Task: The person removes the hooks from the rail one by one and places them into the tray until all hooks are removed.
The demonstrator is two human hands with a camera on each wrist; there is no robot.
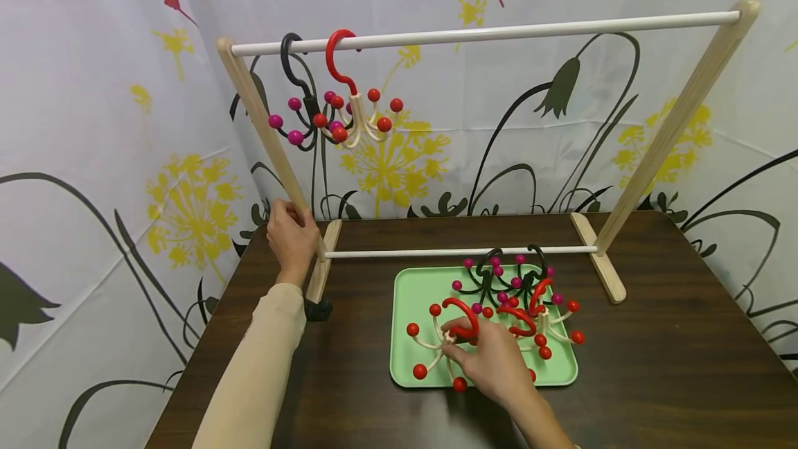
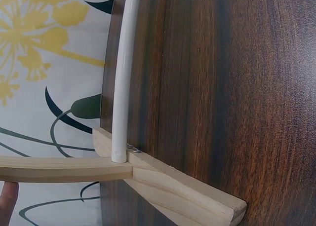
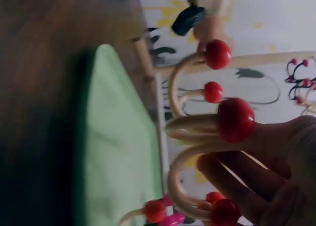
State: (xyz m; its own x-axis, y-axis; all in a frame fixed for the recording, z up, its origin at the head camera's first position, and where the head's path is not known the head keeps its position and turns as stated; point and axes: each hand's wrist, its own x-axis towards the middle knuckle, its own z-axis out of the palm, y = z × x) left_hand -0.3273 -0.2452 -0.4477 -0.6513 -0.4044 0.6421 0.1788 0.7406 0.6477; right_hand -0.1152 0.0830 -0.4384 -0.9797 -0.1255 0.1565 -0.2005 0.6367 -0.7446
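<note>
My left hand (image 1: 290,234) grips the slanted left post (image 1: 264,131) of a wooden rack; in the left wrist view only a fingertip (image 2: 7,201) shows by the post (image 2: 59,169). Over the green tray (image 1: 411,289), my right hand (image 1: 483,359) holds a cream multi-arm hanger with red balls and a red hook (image 1: 460,317); up close its fingers (image 3: 247,184) curl round the cream arms (image 3: 190,130). Two more such hangers hang from the top rail (image 1: 486,33): a black one with pink balls (image 1: 296,99) and a cream one with red balls (image 1: 355,113).
More hangers lie heaped on the tray, black with pink balls (image 1: 505,276) and cream with red (image 1: 545,317). The rack's lower rail (image 1: 461,252) and right foot (image 1: 598,255) stand on the dark wooden table (image 1: 673,366). A flowered curtain (image 1: 100,123) closes in behind and left.
</note>
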